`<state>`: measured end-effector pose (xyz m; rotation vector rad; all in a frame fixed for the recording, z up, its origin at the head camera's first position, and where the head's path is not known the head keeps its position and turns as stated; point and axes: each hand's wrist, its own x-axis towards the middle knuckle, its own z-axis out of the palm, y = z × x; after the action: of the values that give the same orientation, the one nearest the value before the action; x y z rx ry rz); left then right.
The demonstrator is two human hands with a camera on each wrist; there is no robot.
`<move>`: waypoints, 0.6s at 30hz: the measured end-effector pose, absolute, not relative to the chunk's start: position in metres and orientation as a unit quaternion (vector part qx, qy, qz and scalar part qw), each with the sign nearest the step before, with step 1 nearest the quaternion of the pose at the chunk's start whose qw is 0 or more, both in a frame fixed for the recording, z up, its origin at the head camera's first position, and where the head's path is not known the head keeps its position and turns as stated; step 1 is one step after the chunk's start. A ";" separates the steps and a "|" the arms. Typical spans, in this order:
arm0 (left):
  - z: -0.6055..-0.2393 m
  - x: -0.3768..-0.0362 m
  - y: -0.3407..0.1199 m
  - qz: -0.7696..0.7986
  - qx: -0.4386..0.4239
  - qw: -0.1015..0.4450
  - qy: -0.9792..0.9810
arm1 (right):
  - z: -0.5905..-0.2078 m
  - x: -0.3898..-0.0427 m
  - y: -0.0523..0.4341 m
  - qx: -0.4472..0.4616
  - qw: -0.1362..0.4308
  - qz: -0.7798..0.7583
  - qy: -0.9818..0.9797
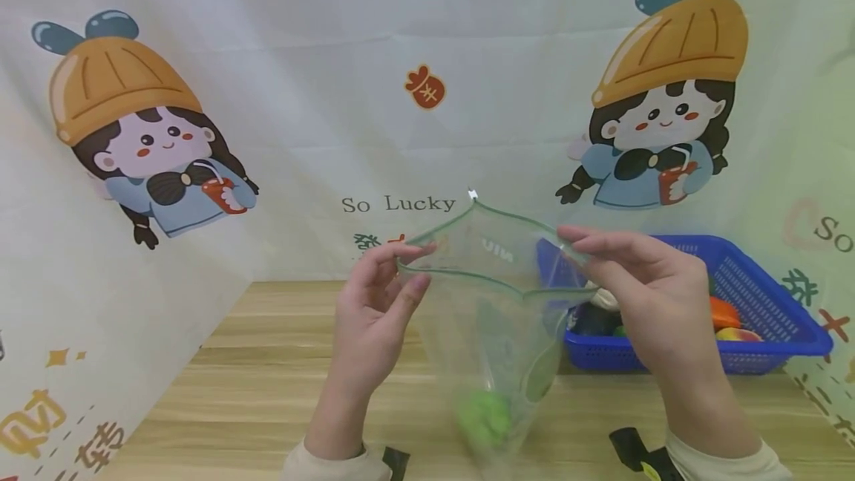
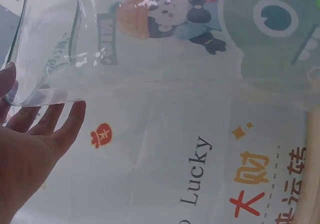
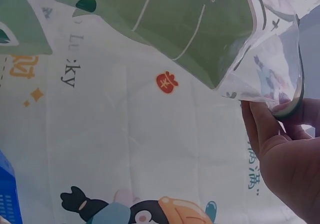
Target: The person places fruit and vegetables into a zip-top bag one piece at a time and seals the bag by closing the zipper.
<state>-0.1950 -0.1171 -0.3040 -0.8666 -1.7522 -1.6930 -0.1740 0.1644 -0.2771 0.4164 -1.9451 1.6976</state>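
Held up over the middle of the counter (image 1: 254, 392): a clear zip bag (image 1: 490, 295), mouth pulled wide, a green lump (image 1: 482, 416) sagging in its bottom corner and a paler green piece (image 1: 542, 371) leaning against the side wall. At the left end of the rim, left hand (image 1: 381, 303) pinching the film between thumb and fingertips, the other fingers loosely spread below it, as the left wrist view also suggests. At the right end, right hand (image 1: 641, 280) pinching the opposite lip the same way, fingers closed on the edge. Further right, near the counter's far right corner, a blue basket (image 1: 768, 295) holding fruit-like pieces. Likely trouble, as a judgement: thin, slick film slipping out of either pinch, dropping one side and spilling the contents; too hard a pull apart straining the seam; rim collapsing inward if the pull slackens, closing the mouth.
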 end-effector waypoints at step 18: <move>-0.313 -0.208 -0.119 -0.631 -0.282 0.219 -0.689 | -0.269 -0.219 0.192 0.208 0.174 0.432 -0.860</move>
<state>-0.2076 -0.1194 -0.3126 -0.7803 -1.9069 -1.7452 -0.2190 0.1918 -0.2688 0.5910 -2.4386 1.2234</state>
